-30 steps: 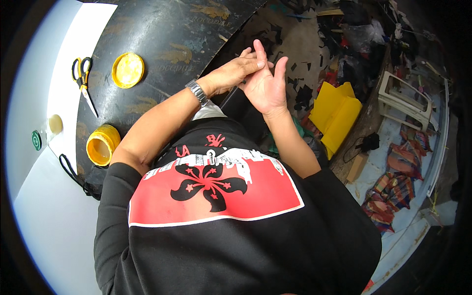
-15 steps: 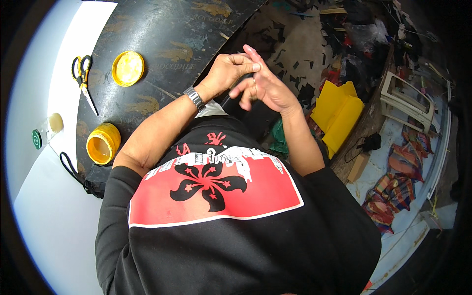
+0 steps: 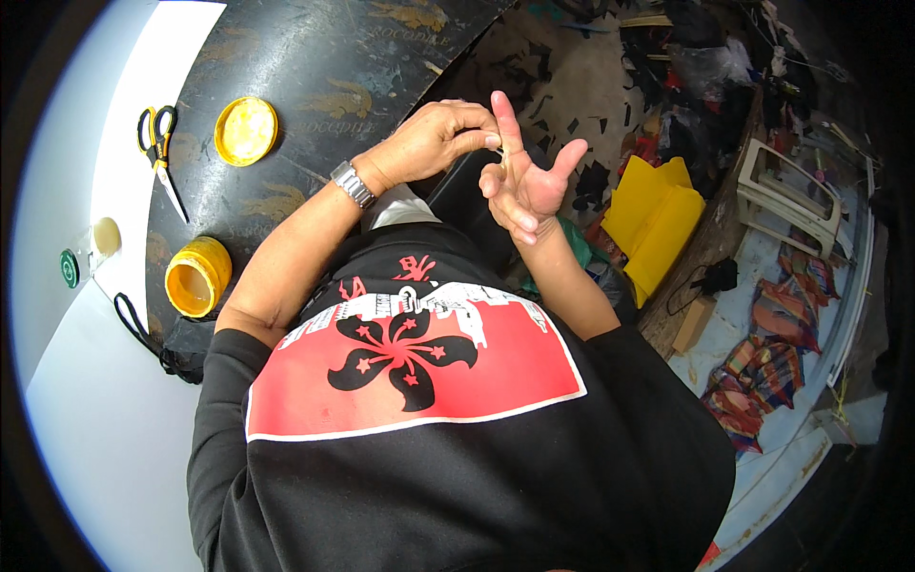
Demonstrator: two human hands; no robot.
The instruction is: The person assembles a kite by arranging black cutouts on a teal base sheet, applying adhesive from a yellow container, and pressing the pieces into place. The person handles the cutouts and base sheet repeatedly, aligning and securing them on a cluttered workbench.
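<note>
In front of my body, my left hand (image 3: 440, 138), with a metal-band watch (image 3: 352, 185) on its wrist, is closed in a pinch at the index finger of my right hand (image 3: 531, 181). A thin pale bit (image 3: 503, 156) shows by the pinching fingertips; I cannot make out what it is. My right hand is raised, index finger and thumb stretched apart, the other fingers partly curled. To the left on the dark table (image 3: 305, 86) stand an uncovered yellow jar (image 3: 200, 275) with pale contents and a smeared yellow lid (image 3: 246, 132). Beside the lid lie black-and-yellow scissors (image 3: 162, 157).
A black cord (image 3: 143, 329) lies near the jar. On the right are a folded yellow sheet (image 3: 653, 224), a pale plastic frame (image 3: 791, 195) and plaid cloth (image 3: 762, 377). Dark scraps (image 3: 581, 124) litter the floor beyond my hands. A white wall (image 3: 105, 419) borders the left.
My right hand has turned, its thumb now spread outward and its palm showing more. My left hand has stayed pinched at the right hand's fingers, its wrist shifting slightly left.
</note>
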